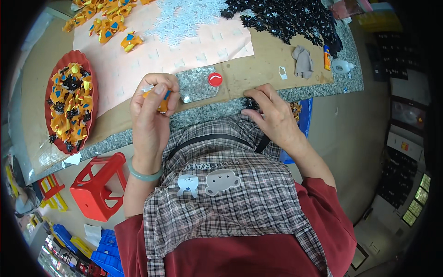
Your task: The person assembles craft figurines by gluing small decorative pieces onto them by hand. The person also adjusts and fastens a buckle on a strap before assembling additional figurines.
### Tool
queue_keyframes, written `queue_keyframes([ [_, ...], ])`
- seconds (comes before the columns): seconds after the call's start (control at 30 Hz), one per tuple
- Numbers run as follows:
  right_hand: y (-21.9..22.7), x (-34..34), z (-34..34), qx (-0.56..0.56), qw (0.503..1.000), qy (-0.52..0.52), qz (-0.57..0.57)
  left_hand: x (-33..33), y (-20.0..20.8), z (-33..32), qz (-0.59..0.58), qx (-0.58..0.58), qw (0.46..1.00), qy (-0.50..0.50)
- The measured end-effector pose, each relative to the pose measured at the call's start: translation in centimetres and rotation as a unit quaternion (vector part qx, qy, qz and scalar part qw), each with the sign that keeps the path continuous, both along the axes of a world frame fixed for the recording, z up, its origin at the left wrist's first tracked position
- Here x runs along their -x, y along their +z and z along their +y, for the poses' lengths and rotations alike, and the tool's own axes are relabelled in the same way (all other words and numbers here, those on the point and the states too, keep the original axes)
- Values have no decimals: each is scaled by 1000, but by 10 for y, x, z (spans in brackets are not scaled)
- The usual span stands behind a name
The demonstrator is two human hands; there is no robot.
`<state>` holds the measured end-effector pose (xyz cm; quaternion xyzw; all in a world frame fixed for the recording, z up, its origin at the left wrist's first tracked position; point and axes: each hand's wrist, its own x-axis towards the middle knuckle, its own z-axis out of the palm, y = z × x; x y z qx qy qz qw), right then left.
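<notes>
My left hand [150,101] is closed on a small orange plastic figure [163,105] with a blue patch, held above the table's near edge. A pale bit shows at the fingertips, too small to name. Over the same edge, farther right, my right hand [277,117] pinches a small black plastic piece [250,104] between thumb and fingers. Between the hands lies a bare patch of speckled grey stone [196,85], with a round red cap [215,79] at its right end.
At left, a red scalloped tray [94,94] holds orange figures with black pieces. Loose orange figures [108,30], a pile of whitish pieces [182,21] and a black heap [290,21] cover the far side. A grey cloth [302,62] and white bottle [342,66] lie right. A red stool [99,187] stands below.
</notes>
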<state>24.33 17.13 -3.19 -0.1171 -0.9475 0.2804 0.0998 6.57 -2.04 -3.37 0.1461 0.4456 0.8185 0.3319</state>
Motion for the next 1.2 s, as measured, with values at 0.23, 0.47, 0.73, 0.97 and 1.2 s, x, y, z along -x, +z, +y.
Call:
queue_keyframes([
  [0.23, 9, 0, 6, 15, 1000, 6, -22, -11, 8, -2, 42, 54, 997, -41],
  [0.47, 21, 5, 4, 334, 941, -32, -35, -24, 13, 1, 45, 123, 980, -148],
  [0.73, 22, 27, -3, 336, 926, 126, 116, -30, 15, 8, -9, 174, 943, -283],
  [0.97, 37, 34, -16, 392, 915, 59, 71, -31, 8, 4, 56, 172, 958, -220],
  [1.2, 30, 36, -21, 399, 916, 6, -40, -30, 9, 3, 233, 218, 937, -141],
])
